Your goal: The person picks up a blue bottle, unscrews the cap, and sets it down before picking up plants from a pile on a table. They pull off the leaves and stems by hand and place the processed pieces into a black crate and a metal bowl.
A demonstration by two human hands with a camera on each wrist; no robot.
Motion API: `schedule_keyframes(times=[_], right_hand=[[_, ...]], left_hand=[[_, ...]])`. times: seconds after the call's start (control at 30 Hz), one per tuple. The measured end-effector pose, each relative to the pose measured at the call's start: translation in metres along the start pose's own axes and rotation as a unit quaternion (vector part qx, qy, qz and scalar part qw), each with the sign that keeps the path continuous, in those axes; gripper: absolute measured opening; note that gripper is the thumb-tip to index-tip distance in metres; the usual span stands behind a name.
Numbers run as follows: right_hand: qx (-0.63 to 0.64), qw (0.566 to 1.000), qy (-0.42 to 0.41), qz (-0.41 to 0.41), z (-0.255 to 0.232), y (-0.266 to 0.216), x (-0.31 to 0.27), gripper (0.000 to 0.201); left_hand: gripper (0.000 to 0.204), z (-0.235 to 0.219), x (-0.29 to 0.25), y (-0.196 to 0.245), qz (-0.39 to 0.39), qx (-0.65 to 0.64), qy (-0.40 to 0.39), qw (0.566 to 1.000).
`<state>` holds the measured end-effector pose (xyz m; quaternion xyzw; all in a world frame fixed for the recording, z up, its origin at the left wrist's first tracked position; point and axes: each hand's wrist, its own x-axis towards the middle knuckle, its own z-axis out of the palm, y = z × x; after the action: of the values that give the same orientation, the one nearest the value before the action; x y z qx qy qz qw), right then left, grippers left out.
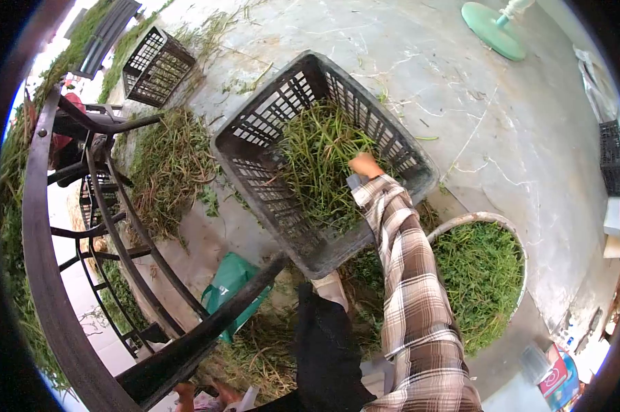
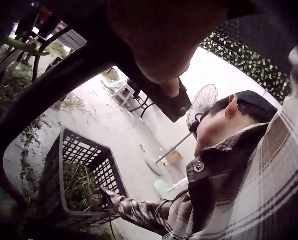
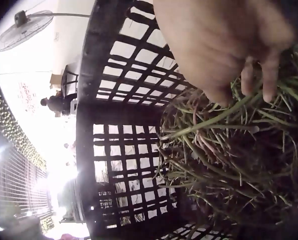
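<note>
A black plastic crate (image 1: 399, 134) holds a heap of long green stems (image 1: 320, 158). My right hand (image 1: 366, 165) reaches into it, at the right side of the heap. In the right wrist view, the right hand (image 3: 229, 45) points downward with loosely extended fingers (image 3: 270, 82), their tips among the stems (image 3: 219, 165). My left hand (image 2: 159, 45) shows dark at the top of the left wrist view, lying on a dark bar (image 2: 176, 107) with one digit along it. The rest of its fingers are hidden.
A round tub (image 1: 523, 240) of leafy greens stands right of my plaid sleeve (image 1: 409, 254). Left are a dark-framed chair (image 1: 38, 226), a pile of cut stems (image 1: 172, 165) and a smaller crate (image 1: 157, 69). A green bag (image 1: 238, 288) lies below; a fan base (image 1: 492, 31) stands behind.
</note>
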<state>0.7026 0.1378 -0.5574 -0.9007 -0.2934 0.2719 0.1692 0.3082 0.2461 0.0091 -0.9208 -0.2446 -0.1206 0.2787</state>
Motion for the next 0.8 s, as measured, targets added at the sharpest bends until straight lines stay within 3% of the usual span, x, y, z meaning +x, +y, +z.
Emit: schedule_keyframes(times=[0.03, 0.13, 0.17, 0.2, 0.33, 0.37, 0.4, 0.43, 0.53, 0.6, 0.63, 0.73, 0.8], right_hand=[[-0.065, 0.996, 0.004, -0.055, 0.011, 0.007, 0.003, 0.016], [-0.123, 0.987, 0.049, -0.090, 0.008, 0.002, -0.011, 0.012], [0.215, 0.972, 0.061, 0.067, 0.008, -0.008, -0.015, 0.015], [0.522, 0.823, 0.067, 0.213, 0.004, -0.021, -0.019, 0.020], [0.356, 0.887, 0.142, 0.258, 0.001, -0.029, -0.020, 0.026], [0.325, 0.897, 0.185, 0.236, 0.003, -0.026, -0.020, 0.030], [0.293, 0.904, 0.226, 0.214, 0.006, -0.024, -0.021, 0.034], [0.350, 0.875, 0.253, 0.221, 0.005, -0.024, -0.022, 0.039], [0.300, 0.914, 0.177, 0.207, -0.005, -0.016, -0.016, 0.049], [0.310, 0.908, 0.167, 0.226, -0.005, -0.016, -0.012, 0.050], [0.313, 0.919, 0.084, 0.226, -0.007, -0.014, -0.010, 0.050], [0.283, 0.934, -0.035, 0.217, -0.007, -0.014, -0.003, 0.053], [0.328, 0.917, -0.034, 0.223, 0.000, -0.011, -0.001, 0.045]], left_hand=[[0.084, 0.000, -0.001, -0.001, -0.004, 0.001, 0.003, 1.000], [0.084, 0.004, -0.006, -0.003, -0.032, 0.006, 0.017, 0.999], [0.085, 0.003, -0.007, -0.003, -0.035, 0.004, 0.022, 0.999], [0.085, 0.002, -0.008, -0.002, -0.045, 0.007, 0.023, 0.999], [0.082, -0.016, 0.000, 0.002, 0.029, -0.010, -0.045, 0.999], [0.080, -0.015, -0.002, -0.001, 0.035, -0.004, -0.043, 0.998], [0.080, -0.015, -0.002, 0.000, 0.038, -0.005, -0.043, 0.998], [0.080, -0.016, -0.001, 0.000, 0.036, -0.003, -0.041, 0.999], [0.079, -0.013, 0.003, 0.003, 0.031, 0.004, -0.034, 0.999], [0.078, -0.011, 0.001, 0.003, 0.027, 0.008, -0.029, 0.999], [0.078, -0.009, 0.000, 0.004, 0.026, 0.010, -0.028, 0.999], [0.077, -0.006, 0.000, 0.002, 0.020, 0.012, -0.025, 0.999], [0.076, -0.005, 0.001, 0.002, 0.019, 0.016, -0.028, 0.999]])
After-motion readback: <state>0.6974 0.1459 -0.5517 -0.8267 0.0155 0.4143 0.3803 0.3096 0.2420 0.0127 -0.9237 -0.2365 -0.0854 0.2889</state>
